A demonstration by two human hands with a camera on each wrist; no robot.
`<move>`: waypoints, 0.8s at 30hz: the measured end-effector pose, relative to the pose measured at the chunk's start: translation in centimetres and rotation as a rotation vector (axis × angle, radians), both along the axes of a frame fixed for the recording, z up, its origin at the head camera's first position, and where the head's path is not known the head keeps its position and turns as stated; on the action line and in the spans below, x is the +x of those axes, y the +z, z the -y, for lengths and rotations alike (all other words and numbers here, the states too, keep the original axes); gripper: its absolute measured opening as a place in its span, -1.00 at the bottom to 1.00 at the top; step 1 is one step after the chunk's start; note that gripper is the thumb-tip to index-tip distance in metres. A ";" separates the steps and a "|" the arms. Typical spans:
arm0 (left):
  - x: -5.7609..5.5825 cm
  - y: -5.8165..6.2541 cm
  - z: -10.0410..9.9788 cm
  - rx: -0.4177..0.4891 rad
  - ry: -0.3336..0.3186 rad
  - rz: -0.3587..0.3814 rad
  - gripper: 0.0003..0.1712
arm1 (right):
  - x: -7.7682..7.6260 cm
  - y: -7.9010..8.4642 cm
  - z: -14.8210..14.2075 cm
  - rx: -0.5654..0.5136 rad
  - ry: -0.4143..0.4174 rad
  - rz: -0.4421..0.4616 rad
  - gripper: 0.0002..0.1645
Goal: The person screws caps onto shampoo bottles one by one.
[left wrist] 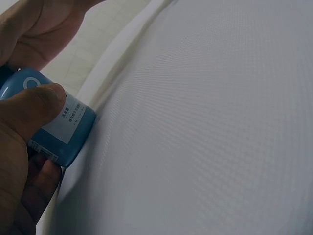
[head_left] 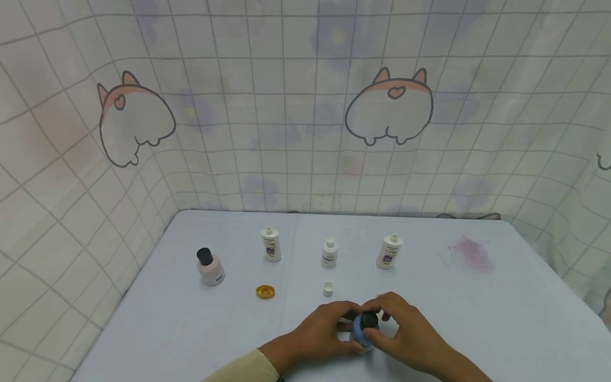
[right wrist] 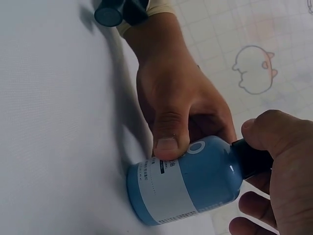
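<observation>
A blue bottle [right wrist: 205, 176] with a white label and a black cap [head_left: 369, 320] stands on the white table near the front. My left hand [head_left: 326, 331] grips the bottle's body, its thumb lying across the label in the left wrist view. From the other side my right hand [head_left: 406, 334] pinches the black cap between thumb and fingers. In the right wrist view the cap [right wrist: 250, 159] sits at the bottle's neck, partly covered by the right thumb. Just beyond the hands lies a small white cap [head_left: 328, 289].
An orange cap [head_left: 265, 292] lies to the left. Behind stand a pale pink bottle with a black cap [head_left: 211, 268], a white bottle [head_left: 271, 245], a smaller white bottle [head_left: 329, 253] and another white bottle [head_left: 389, 252]. A pink stain [head_left: 472, 254] marks the table's right.
</observation>
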State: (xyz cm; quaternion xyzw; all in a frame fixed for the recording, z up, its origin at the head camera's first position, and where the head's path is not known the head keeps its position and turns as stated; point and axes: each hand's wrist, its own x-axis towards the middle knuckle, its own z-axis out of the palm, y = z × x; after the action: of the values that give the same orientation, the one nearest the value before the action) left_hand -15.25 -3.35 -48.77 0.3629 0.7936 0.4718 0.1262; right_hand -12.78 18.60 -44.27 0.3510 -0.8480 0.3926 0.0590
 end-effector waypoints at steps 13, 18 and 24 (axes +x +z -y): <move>0.0 0.0 0.0 -0.011 0.001 -0.015 -0.29 | 0.1 0.5 -0.1 0.015 0.032 -0.040 -0.38; 0.0 0.0 0.1 0.003 -0.007 -0.002 -0.32 | 0.5 2.1 0.4 -0.051 0.104 -0.068 -0.39; -0.1 -0.1 0.0 -0.007 -0.009 -0.008 -0.33 | 0.6 2.2 0.4 -0.045 0.076 -0.063 -0.46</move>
State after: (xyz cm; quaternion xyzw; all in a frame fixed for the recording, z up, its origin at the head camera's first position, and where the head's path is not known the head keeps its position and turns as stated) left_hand -15.37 -3.36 -48.88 0.3680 0.7940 0.4671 0.1263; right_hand -12.17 18.19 -42.07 0.3936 -0.8229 0.4022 0.0785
